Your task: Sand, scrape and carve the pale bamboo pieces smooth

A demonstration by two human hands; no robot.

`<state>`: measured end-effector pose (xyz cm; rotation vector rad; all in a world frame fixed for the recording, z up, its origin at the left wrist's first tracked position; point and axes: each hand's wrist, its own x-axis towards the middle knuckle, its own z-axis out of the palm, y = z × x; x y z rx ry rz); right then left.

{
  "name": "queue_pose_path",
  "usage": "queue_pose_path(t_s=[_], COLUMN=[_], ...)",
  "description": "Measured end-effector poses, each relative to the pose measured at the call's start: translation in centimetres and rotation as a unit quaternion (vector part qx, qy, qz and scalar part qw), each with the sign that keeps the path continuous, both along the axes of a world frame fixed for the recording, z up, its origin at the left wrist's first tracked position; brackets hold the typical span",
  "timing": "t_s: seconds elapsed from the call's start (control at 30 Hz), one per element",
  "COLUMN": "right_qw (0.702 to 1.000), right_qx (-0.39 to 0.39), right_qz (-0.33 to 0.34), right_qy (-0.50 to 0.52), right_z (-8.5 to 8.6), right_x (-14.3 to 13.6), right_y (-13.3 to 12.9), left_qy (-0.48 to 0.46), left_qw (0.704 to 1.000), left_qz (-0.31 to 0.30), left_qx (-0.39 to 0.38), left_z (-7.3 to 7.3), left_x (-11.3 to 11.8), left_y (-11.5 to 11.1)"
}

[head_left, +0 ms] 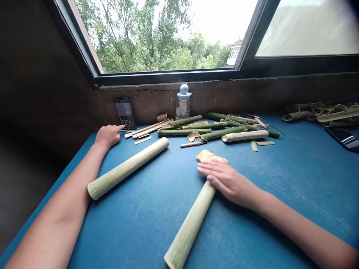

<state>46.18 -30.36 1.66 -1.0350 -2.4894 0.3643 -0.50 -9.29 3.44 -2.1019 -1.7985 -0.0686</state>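
Observation:
My left hand is at the far left, its index finger stretched toward the lower edge of a dark phone-like device leaning on the wall. Its other fingers are curled and hold nothing visible. Beside my left forearm lies a peeled pale-green bamboo tube. My right hand rests palm down, fingers stretched out, over the far end of a second bamboo tube. Those fingers also lie against a crumpled tan piece, whose kind I cannot tell. The hand hides where the tube and this piece meet.
Behind my hands lie several green bamboo lengths and thin strips. A jar with a pale-blue lid stands by the wall under the window. More bamboo pieces and a black phone are on the right of the blue table.

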Motion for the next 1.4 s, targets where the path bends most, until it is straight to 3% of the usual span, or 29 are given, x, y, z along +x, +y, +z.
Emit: queue_pose_path(t_s=[0.1,0.17,0.23,0.3,0.37,0.53,0.6,0.67,0.8,0.87,1.0,1.07,1.13,1.17,1.2,1.27,1.3,1.33,1.4], right_qw=[0.991,0.98,0.986,0.998,0.998,0.99,0.984,0.99,1.0,1.0,0.985,0.992,0.998,0.998,0.996,0.97,0.957,0.957,0.98], right_qx=[-0.007,-0.003,0.011,0.025,0.022,-0.034,-0.042,-0.034,-0.002,-0.012,-0.03,-0.007,0.01,0.008,-0.001,-0.034,-0.036,-0.034,-0.01], right_qz=[0.134,0.2,0.16,0.032,-0.023,0.139,0.171,0.136,-0.013,0.015,0.167,0.12,0.011,0.005,0.058,0.233,0.279,0.28,0.186], right_qy=[0.01,0.022,0.043,0.057,0.052,0.019,0.015,0.023,0.025,0.019,0.03,0.048,0.06,0.061,0.069,0.062,0.066,0.071,0.066], right_z=[-0.1,-0.3,-0.7,-1.1,-1.2,0.0,0.4,0.4,-0.2,-0.4,-0.3,0.0,0.3,0.4,0.4,0.4,0.3,0.2,0.0], right_x=[-2.1,-2.1,-0.7,0.9,1.4,-1.6,-1.6,-0.2,2.0,1.3,0.1,0.6,0.8,0.6,0.1,-1.2,-1.6,-1.7,-1.2], right_y=[-2.4,-2.5,-0.9,1.1,1.7,-2.1,-2.2,-0.8,1.5,0.8,-0.1,0.5,0.7,0.3,-0.3,-1.7,-2.1,-2.1,-1.3], left_qy=[-0.01,-0.014,-0.016,-0.021,-0.029,-0.036,-0.036,-0.033,-0.023,-0.022,-0.027,-0.026,-0.024,-0.022,-0.02,-0.015,-0.013,-0.011,-0.01], left_qw=[1.0,0.999,0.999,0.998,0.998,0.998,0.998,0.998,0.999,0.999,0.999,0.999,0.999,0.999,0.999,0.999,0.999,0.999,0.998], left_qz=[0.014,0.024,0.034,0.047,0.056,0.051,0.047,0.038,0.015,0.007,0.001,-0.002,-0.004,-0.005,-0.005,-0.004,-0.002,0.0,0.005], left_qx=[0.011,0.017,0.021,0.02,0.009,-0.021,-0.025,-0.025,-0.027,-0.034,-0.043,-0.044,-0.046,-0.047,-0.048,-0.05,-0.051,-0.051,-0.055], left_z=[0.0,0.0,0.1,0.1,0.2,0.4,0.4,0.4,0.3,0.2,0.1,0.0,0.1,0.1,0.2,0.3,0.3,0.3,0.4], left_x=[0.0,0.0,0.0,0.1,0.1,0.0,0.0,0.0,0.1,0.0,0.0,0.0,0.0,0.1,0.1,0.2,0.3,0.5,0.9], left_y=[-0.2,-0.2,-0.2,-0.2,-0.1,0.1,0.1,0.0,0.1,0.1,0.3,0.4,0.4,0.3,0.3,0.2,0.1,0.1,0.2])
